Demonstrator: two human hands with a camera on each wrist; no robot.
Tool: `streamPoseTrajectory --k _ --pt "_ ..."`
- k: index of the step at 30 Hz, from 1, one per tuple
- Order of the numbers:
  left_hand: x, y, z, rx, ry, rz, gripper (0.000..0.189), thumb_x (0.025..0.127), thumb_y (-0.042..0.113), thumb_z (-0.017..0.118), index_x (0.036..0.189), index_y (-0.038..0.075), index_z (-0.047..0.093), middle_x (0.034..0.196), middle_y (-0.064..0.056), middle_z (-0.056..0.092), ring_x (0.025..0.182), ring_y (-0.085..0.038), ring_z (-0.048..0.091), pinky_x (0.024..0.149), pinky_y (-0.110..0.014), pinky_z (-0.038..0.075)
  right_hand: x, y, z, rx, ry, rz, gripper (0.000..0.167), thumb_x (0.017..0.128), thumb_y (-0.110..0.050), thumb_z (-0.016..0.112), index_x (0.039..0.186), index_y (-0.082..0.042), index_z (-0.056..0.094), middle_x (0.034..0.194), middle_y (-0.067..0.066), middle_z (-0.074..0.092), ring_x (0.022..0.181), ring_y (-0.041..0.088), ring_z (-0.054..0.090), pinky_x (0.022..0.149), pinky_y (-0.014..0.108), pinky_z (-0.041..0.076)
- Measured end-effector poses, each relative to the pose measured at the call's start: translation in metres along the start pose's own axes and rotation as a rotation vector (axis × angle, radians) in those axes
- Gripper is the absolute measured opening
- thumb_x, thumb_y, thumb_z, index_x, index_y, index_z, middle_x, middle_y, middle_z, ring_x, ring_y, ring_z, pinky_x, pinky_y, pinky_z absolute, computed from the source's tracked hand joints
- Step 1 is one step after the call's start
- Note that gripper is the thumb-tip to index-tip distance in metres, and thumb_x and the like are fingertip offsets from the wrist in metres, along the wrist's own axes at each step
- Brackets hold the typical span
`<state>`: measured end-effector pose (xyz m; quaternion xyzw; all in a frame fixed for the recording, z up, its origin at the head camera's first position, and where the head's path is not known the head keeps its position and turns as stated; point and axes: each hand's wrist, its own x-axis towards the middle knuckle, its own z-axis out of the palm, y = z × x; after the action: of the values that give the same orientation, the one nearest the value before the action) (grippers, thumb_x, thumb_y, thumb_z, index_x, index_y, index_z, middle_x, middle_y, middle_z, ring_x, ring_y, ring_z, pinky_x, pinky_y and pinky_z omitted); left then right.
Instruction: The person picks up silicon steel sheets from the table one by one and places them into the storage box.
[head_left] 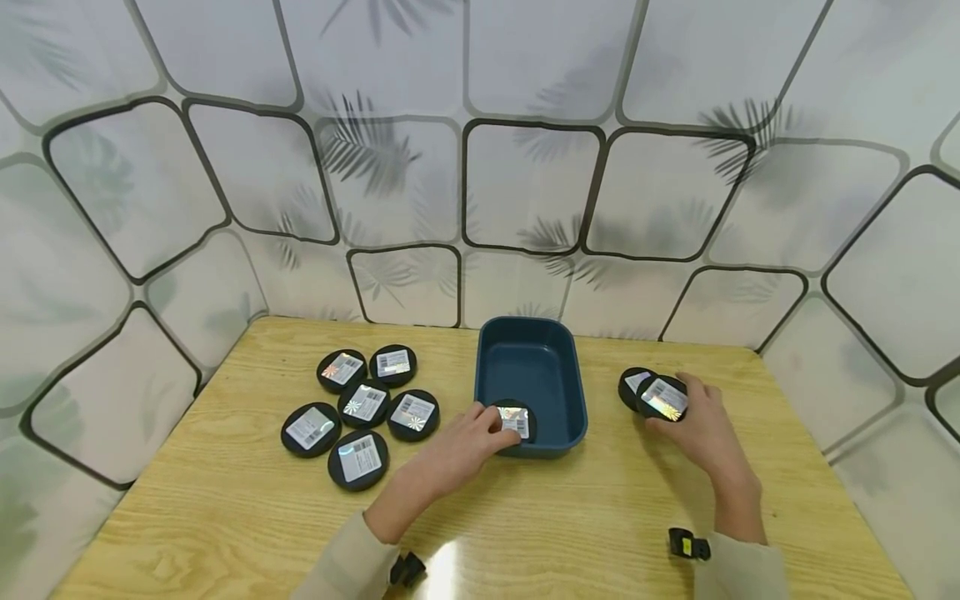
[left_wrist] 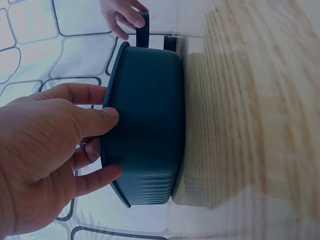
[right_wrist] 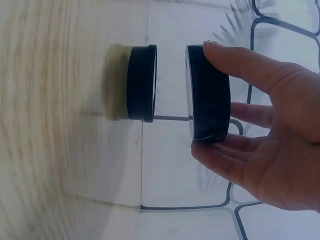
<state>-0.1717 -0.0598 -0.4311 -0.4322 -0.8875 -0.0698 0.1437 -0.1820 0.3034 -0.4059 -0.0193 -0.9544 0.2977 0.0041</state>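
At the front left of a dark blue bin (head_left: 529, 377), my left hand (head_left: 467, 442) holds a low round black jar with a barcode label (head_left: 517, 422) within the rim. In the left wrist view that jar is hidden by the bin's wall (left_wrist: 145, 115), and the fingers (left_wrist: 97, 177) overlap the rim. On the right, my right hand (head_left: 702, 427) grips a second labelled black jar (head_left: 664, 398) by its side, thumb on one edge and fingers on the other. The right wrist view shows this jar (right_wrist: 209, 95) raised off the table, above another black jar (right_wrist: 141, 84) that stands there.
Several more labelled black jars (head_left: 358, 460) lie in a loose cluster on the wooden table (head_left: 225, 517), left of the bin. Patterned fabric walls (head_left: 525, 192) enclose the table at the back and sides.
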Motion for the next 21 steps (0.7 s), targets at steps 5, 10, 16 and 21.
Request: streamPoseTrajectory --k 5,10,16,21 --pt "0.0 0.0 0.0 -0.001 -0.006 -0.001 0.03 0.097 0.005 0.057 0.117 0.026 0.064 0.093 0.001 0.049 0.083 -0.015 0.041 0.065 -0.024 0.038 0.0 -0.007 0.004 -0.006 0.004 -0.015 0.093 0.085 -0.024 0.077 0.151 0.009 0.02 0.138 0.044 0.026 0.111 0.052 0.045 0.087 0.063 0.043" --pt "0.0 0.0 -0.001 -0.015 -0.021 -0.013 0.029 0.099 0.006 0.056 0.118 0.026 0.064 0.096 0.0 0.051 0.084 -0.016 0.042 0.067 -0.025 0.04 0.001 -0.012 0.009 -0.018 -0.004 -0.03 0.092 0.086 -0.024 0.077 0.152 0.008 0.021 0.138 0.043 0.027 0.115 0.054 0.044 0.09 0.065 0.042" --pt "0.0 0.0 -0.001 -0.02 -0.023 -0.014 0.028 0.099 0.007 0.055 0.118 0.026 0.064 0.096 -0.001 0.051 0.083 -0.016 0.041 0.066 -0.025 0.038 0.002 -0.019 0.015 -0.022 0.001 -0.045 0.089 0.086 -0.022 0.077 0.151 0.006 0.024 0.139 0.041 0.028 0.118 0.053 0.044 0.092 0.065 0.041" --pt "0.0 0.0 -0.001 -0.022 -0.019 -0.01 0.028 0.099 0.006 0.056 0.117 0.026 0.065 0.095 -0.001 0.05 0.082 -0.016 0.04 0.065 -0.024 0.036 0.002 -0.026 0.018 -0.022 -0.004 -0.062 0.087 0.086 -0.022 0.077 0.151 0.004 0.025 0.141 0.039 0.029 0.12 0.053 0.044 0.093 0.065 0.041"
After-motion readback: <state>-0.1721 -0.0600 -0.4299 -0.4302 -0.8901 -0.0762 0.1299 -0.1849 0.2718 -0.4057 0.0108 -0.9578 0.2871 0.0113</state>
